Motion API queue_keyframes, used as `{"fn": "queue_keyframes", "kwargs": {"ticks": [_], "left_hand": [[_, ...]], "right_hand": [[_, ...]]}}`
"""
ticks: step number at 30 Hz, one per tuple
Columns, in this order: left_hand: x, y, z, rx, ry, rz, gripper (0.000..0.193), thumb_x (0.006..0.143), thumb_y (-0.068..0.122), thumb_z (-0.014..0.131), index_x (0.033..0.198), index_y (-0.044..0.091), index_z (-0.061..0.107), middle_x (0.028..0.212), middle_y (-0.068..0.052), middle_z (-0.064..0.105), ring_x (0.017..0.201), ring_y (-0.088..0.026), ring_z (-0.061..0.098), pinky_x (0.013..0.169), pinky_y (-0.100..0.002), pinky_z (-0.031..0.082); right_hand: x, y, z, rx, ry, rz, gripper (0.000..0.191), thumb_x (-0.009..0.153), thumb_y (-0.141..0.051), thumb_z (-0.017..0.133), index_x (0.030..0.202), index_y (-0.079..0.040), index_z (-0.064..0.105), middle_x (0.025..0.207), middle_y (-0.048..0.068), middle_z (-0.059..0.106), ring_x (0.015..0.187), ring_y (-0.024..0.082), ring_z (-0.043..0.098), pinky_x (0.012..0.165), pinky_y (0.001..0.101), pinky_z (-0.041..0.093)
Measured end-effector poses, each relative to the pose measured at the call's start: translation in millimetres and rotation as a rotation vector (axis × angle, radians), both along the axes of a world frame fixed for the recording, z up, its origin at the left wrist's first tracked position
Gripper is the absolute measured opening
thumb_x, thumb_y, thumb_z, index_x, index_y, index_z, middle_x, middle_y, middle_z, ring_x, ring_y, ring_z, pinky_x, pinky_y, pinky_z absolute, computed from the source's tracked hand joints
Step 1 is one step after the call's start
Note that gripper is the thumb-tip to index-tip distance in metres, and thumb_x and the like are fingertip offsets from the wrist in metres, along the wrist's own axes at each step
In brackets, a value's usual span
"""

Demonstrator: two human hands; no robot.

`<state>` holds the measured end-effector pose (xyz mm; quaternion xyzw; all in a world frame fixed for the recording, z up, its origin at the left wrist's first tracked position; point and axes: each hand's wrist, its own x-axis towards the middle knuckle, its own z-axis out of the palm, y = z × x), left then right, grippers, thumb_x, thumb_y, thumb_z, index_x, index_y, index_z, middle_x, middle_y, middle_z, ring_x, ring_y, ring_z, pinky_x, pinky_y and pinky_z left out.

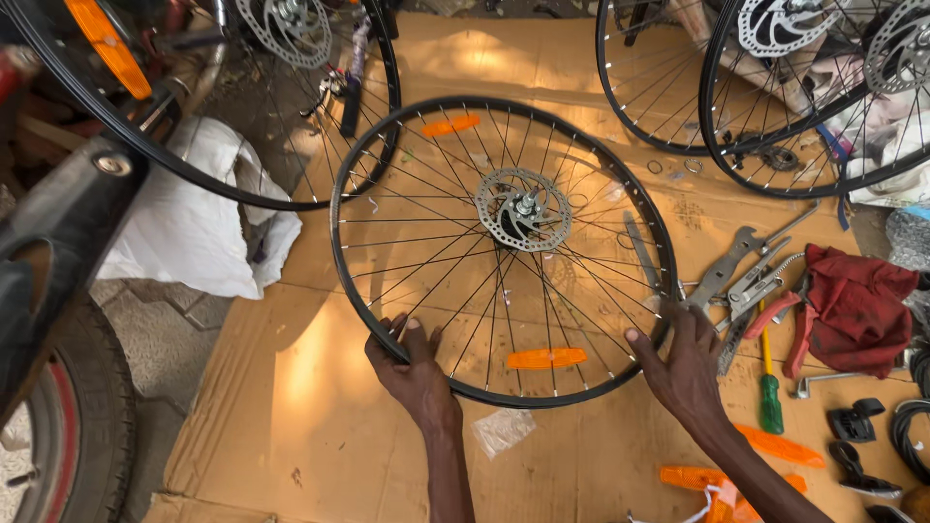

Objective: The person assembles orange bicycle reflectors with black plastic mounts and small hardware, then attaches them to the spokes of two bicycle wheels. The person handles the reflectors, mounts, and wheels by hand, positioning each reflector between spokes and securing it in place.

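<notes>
Both hands grip a black-rimmed spoked bicycle wheel [504, 252] lying flat on brown cardboard sheeting [291, 407]: the left hand [412, 363] clasps the near-left rim, the right hand [683, 363] the near-right rim. A silver disc rotor [523, 208] sits at the hub. Metal spanners [741, 266] and a green-handled screwdriver [769, 387] lie just right. Keeping an even hold on both sides would likely hold the rim level.

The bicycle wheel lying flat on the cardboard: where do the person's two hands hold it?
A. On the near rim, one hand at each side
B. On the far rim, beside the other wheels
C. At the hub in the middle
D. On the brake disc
A: the left hand and the right hand each grip the near rim of the bicycle wheel, spaced apart.
</notes>
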<state>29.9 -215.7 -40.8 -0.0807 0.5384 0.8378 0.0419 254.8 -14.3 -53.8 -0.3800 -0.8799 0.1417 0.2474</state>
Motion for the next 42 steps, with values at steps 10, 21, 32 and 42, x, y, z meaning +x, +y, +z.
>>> {"fn": "queue_keyframes", "kwargs": {"ticks": [10,21,32,42], "left_hand": [[-19.9,28.9,138.5,0.128,0.183,-0.125,0.06,0.083,-0.011,0.055,0.14,-0.002,0.037,0.137,-0.02,0.054,0.098,-0.036,0.076,0.083,-0.042,0.066],[-104.7,-14.5,237.6,-0.361,1.267,-0.204,0.048,0.108,-0.02,0.057,0.149,0.001,0.046,0.13,-0.016,0.066,0.103,-0.021,0.08,0.079,-0.028,0.065],[-268.5,-72.4,231.8,-0.89,1.086,-0.12,0.023,0.114,-0.01,0.052,0.136,-0.003,0.054,0.118,-0.016,0.07,0.095,-0.018,0.08,0.076,-0.029,0.063],[-282.4,-72.6,157.5,-1.31,0.999,-0.152,0.024,0.114,-0.005,0.055,0.137,-0.002,0.054,0.12,-0.016,0.068,0.099,-0.02,0.076,0.08,-0.032,0.06]], "right_hand": [[-19.2,-1.1,4.4,-0.642,0.493,-0.131,0.055,0.087,-0.008,0.067,0.141,-0.007,0.061,0.096,0.009,0.051,0.084,0.017,0.05,0.076,0.0349,0.045],[-119.7,-71.7,34.2,-1.012,0.164,0.825,0.04,0.096,-0.021,0.069,0.134,-0.01,0.061,0.158,0.008,0.038,0.143,0.02,0.042,0.113,0.0388,0.041],[-79.4,-79.6,-11.4,-1.068,-0.155,0.75,0.025,0.096,-0.019,0.066,0.12,-0.011,0.068,0.123,0.003,0.07,0.114,0.015,0.067,0.085,0.0331,0.055],[-51.7,-32.6,-23.9,-0.891,-0.197,0.621,0.022,0.095,-0.018,0.067,0.115,-0.01,0.071,0.106,0.002,0.077,0.093,0.014,0.07,0.08,0.0341,0.056]]}}
